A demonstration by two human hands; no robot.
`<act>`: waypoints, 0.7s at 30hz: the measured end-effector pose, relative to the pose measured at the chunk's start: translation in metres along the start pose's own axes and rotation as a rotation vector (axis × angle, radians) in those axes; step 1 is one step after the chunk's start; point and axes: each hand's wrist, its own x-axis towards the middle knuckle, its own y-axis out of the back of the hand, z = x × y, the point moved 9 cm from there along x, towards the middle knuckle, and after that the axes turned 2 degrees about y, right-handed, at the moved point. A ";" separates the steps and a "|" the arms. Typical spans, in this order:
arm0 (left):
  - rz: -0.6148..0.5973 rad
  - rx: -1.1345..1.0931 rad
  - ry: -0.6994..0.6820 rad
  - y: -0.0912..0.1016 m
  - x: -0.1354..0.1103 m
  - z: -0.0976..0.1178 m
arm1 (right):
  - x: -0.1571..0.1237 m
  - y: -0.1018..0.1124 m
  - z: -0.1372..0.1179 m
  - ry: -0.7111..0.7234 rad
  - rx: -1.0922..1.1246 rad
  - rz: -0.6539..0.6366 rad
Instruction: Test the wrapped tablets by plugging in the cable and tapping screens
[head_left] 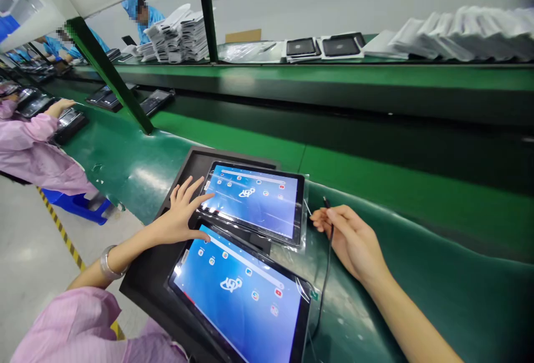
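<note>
Two lit tablets lie on a dark tray: the farther tablet [254, 201] is steadied by the spread-fingered left hand [180, 214], while a black cable [327, 240], not yet plugged in, is pinched in the right hand [348, 238] just beside its edge

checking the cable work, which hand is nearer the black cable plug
Right. The right hand pinches the black cable just below its plug; the left hand rests across on the far tablet.

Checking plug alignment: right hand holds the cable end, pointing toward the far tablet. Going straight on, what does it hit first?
Probably the right edge of the far tablet, with the right hand holding the cable plug just short of it. Depth is unclear.
</note>
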 end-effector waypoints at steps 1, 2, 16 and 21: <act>-0.004 0.007 -0.001 -0.004 0.000 -0.003 | 0.000 0.000 0.000 0.002 0.002 -0.002; -0.006 0.014 -0.007 -0.007 0.001 -0.004 | 0.000 -0.001 0.000 0.004 0.004 -0.003; 0.121 0.092 0.035 -0.002 0.074 -0.030 | 0.000 -0.002 -0.001 0.011 -0.002 -0.015; 0.206 0.087 0.098 0.007 0.065 -0.044 | 0.000 -0.002 -0.001 0.005 0.006 -0.034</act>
